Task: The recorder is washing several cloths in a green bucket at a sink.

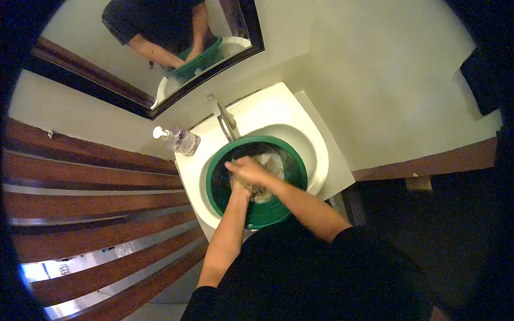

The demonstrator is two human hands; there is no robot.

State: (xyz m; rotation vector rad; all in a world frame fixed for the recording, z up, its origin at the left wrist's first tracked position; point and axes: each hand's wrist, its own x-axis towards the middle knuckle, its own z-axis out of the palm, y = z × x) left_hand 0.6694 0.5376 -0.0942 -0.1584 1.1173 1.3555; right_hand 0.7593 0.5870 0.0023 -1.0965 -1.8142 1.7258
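A round green plastic basin (297,160) sits over the washbasin, below the faucet. Pale wet cloth (274,161) lies bunched inside it, partly covered by my hands and forearms. My right hand (249,171) is curled over a wad of this cloth, its thumb toward the left. Beneath and against it, my left hand (241,187) grips the same wad; most of its fingers are hidden. Both hands are within the basin's rim, close together. Dark contents, hard to make out, fill the basin's far side around the cloth.
The white washbasin (320,160) has a metal faucet (225,120) at its back. A clear pump bottle (182,141) with a label stands at its left corner. A framed mirror (160,52) hangs above. Brown wooden slats (100,204) run along the left; a wall (385,100) is on the right.
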